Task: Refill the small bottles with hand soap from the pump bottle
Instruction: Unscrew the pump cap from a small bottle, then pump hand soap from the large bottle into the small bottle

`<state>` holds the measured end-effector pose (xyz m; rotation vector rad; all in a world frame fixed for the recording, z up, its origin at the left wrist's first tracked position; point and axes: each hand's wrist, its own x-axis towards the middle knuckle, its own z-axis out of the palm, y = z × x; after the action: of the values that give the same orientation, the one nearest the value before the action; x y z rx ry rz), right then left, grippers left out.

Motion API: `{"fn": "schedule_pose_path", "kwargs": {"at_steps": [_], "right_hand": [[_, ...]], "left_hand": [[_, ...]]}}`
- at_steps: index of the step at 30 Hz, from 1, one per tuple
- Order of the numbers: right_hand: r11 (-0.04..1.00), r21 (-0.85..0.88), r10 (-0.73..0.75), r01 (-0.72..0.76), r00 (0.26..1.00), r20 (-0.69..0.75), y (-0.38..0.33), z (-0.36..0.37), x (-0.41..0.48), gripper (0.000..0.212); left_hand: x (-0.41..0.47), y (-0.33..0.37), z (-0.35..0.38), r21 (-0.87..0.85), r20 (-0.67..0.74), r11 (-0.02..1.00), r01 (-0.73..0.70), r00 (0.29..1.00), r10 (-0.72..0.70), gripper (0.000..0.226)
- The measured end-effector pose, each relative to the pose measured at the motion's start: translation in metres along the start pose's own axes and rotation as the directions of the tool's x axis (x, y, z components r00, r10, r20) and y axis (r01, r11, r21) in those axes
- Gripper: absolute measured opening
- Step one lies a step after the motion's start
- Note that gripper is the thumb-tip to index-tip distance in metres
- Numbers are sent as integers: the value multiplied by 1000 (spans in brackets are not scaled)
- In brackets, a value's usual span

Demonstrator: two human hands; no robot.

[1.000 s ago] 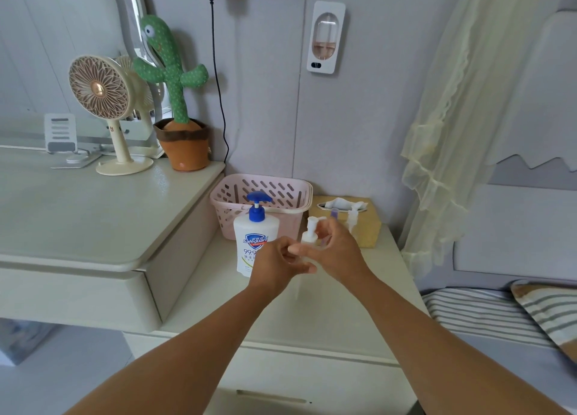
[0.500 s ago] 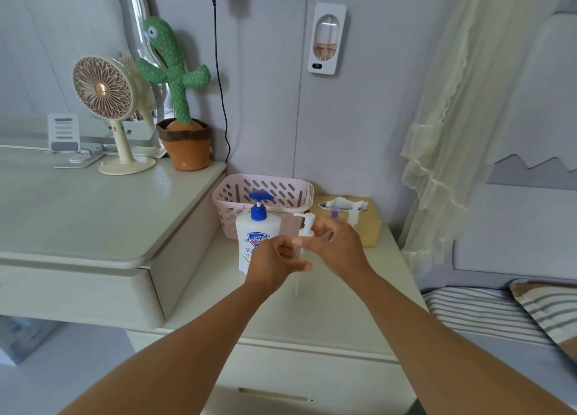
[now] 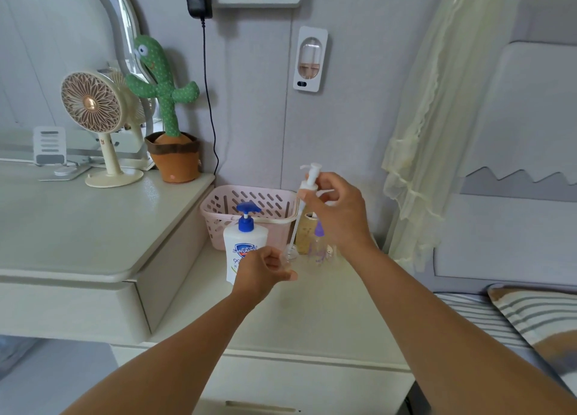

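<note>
My left hand (image 3: 260, 271) grips a small clear bottle (image 3: 288, 255) standing on the nightstand; only its open neck shows past my fingers. My right hand (image 3: 335, 210) pinches that bottle's white pump top (image 3: 309, 177) and holds it lifted high, its thin dip tube (image 3: 295, 227) hanging down to the bottle's mouth. The white hand soap pump bottle (image 3: 245, 249) with a blue pump stands just left of my left hand. A second small clear bottle with a purple cap (image 3: 318, 244) stands behind, under my right wrist.
A pink plastic basket (image 3: 249, 205) sits against the wall behind the soap, a tan tissue box (image 3: 304, 230) beside it. The higher desk on the left carries a fan (image 3: 93, 118) and a cactus toy (image 3: 170, 111). A bed with a striped pillow (image 3: 537, 318) lies right.
My right hand has risen, drawing the white pump top and its dip tube up out of the small bottle. My left hand stayed low on the bottle.
</note>
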<state>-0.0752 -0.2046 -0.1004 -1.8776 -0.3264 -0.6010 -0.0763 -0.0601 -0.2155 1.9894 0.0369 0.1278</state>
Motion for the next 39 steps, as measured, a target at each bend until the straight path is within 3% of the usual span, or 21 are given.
{"fn": "schedule_pose_path", "kwargs": {"at_steps": [9, 17, 23, 27, 33, 39], "right_hand": [[997, 73, -7, 20, 986, -168, 13, -25, -4, 19], [986, -94, 124, -135, 986, -115, 94, -7, -59, 19], [895, -363, 260, -257, 965, -44, 132, 16, -86, 13], [834, -485, 299, -262, 954, -1, 135, 24, -90, 14], [826, -498, 337, -264, 939, 61, 141, 30, -88, 28], [865, -451, 259, -221, 966, 23, 128, 31, -78, 21]], "left_hand": [[-6, 6, -6, 32, -33, 999, -19, 999, 20, 35], [-5, 0, -2, 95, -107, 995, -32, 993, 42, 43], [-9, -3, 0, 264, -190, 960, -93, 971, 147, 50], [-11, -2, 4, 263, -201, 961, -87, 969, 143, 49], [-8, -3, 10, 205, -185, 978, -47, 979, 86, 51], [-7, -6, 7, 120, -157, 992, -42, 986, 61, 39]]}}
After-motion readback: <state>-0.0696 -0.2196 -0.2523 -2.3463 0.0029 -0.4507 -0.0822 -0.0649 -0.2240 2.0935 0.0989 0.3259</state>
